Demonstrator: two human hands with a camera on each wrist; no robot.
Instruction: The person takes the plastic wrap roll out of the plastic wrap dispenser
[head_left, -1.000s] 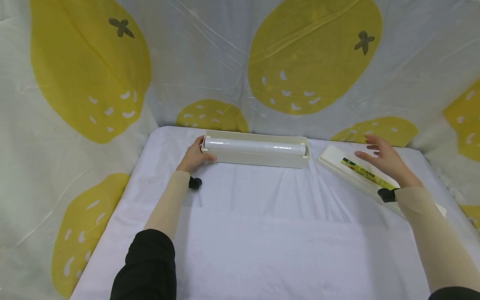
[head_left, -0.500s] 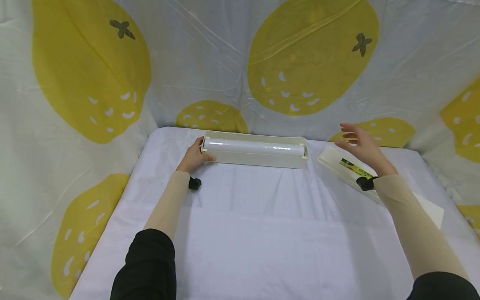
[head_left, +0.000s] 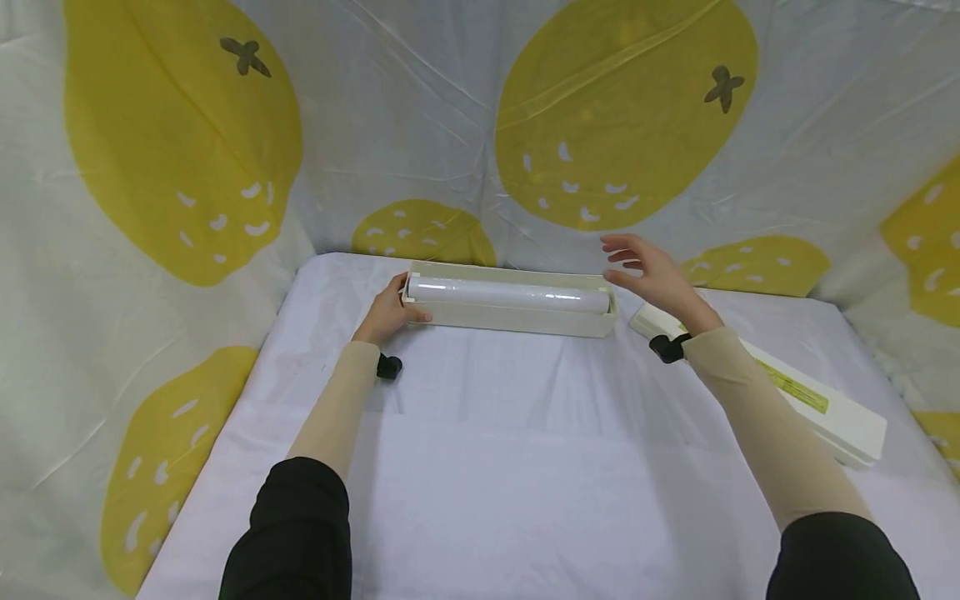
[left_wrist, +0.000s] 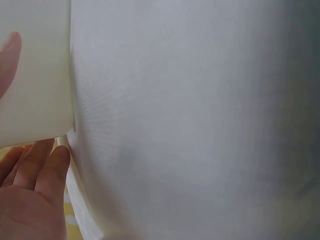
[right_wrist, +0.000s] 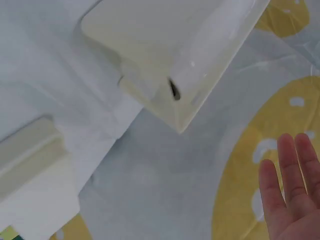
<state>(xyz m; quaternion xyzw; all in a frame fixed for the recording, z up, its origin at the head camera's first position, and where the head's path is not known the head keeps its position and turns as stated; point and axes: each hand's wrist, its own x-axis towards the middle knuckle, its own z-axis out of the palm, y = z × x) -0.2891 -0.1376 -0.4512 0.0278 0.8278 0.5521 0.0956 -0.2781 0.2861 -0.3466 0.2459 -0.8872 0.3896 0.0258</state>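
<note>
A long off-white plastic wrap box (head_left: 517,320) stands uncovered at the back of the table, a shiny roll of plastic wrap (head_left: 510,293) lying inside it. My left hand (head_left: 387,317) grips the box's left end, thumb on the front wall and fingers at the end. The left wrist view shows the thumb against the box wall (left_wrist: 37,95). Fingers loosely spread, my right hand (head_left: 648,275) hovers by the box's right end, apart from it, holding nothing. In the right wrist view, the roll's end (right_wrist: 205,52) shows inside the box.
Right of the box, the long white lid (head_left: 851,425) with a yellow-green label (head_left: 795,387) lies slantwise on the white tablecloth (head_left: 525,500), partly hidden by my right forearm. Lemon-printed cloth (head_left: 420,108) hangs behind and along the sides.
My right hand has moved left, from over the lid to beside the box's right end. My left hand keeps its grip on the box, which stays in place.
</note>
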